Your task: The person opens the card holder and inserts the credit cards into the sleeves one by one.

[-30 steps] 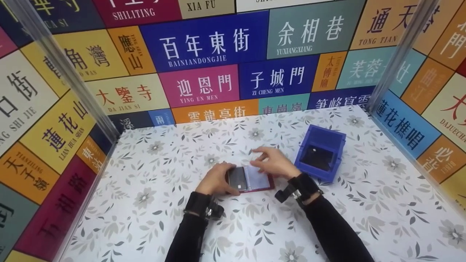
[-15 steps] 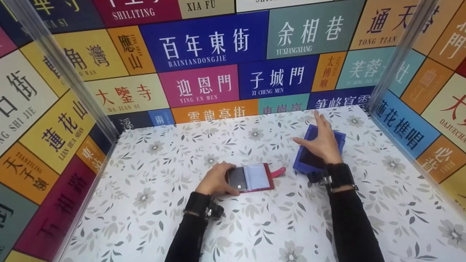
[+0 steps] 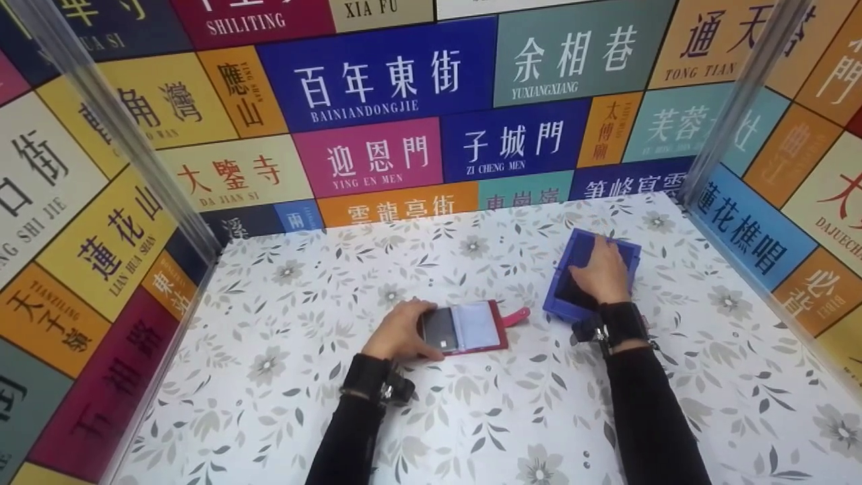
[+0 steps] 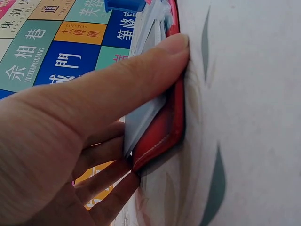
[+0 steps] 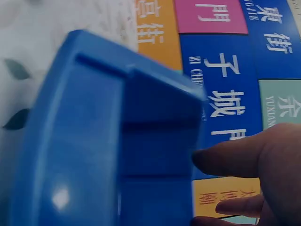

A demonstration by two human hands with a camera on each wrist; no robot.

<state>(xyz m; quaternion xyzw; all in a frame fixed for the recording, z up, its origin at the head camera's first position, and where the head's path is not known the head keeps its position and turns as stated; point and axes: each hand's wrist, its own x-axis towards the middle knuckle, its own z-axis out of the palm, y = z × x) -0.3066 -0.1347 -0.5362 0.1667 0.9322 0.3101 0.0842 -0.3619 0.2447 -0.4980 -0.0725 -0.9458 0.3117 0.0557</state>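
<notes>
A red card holder (image 3: 500, 327) lies spread on the table, with a dark grey card (image 3: 440, 329) in its left side and a clear sleeve (image 3: 477, 326) on its right. My left hand (image 3: 400, 331) grips its left edge; the left wrist view has the thumb on the near edge of the red cover (image 4: 162, 127) and the fingers at the far side. Over the blue box (image 3: 553, 293) at the right, my right hand (image 3: 601, 273) reaches in with fingertips hidden. Beside the box wall (image 5: 70, 141) in the right wrist view, thumb and fingers are spaced apart.
A pink strap (image 3: 517, 316) sticks out from the card holder toward the box. Walls of coloured signs (image 3: 397, 74) enclose the back and both sides of the flower-patterned table (image 3: 310, 283). Clear corner strips (image 3: 731, 101) stand at the back corners.
My right hand has left the card holder's sleeve, moved right to the blue box, and then lowered into it. The left hand has kept its hold on the card holder.
</notes>
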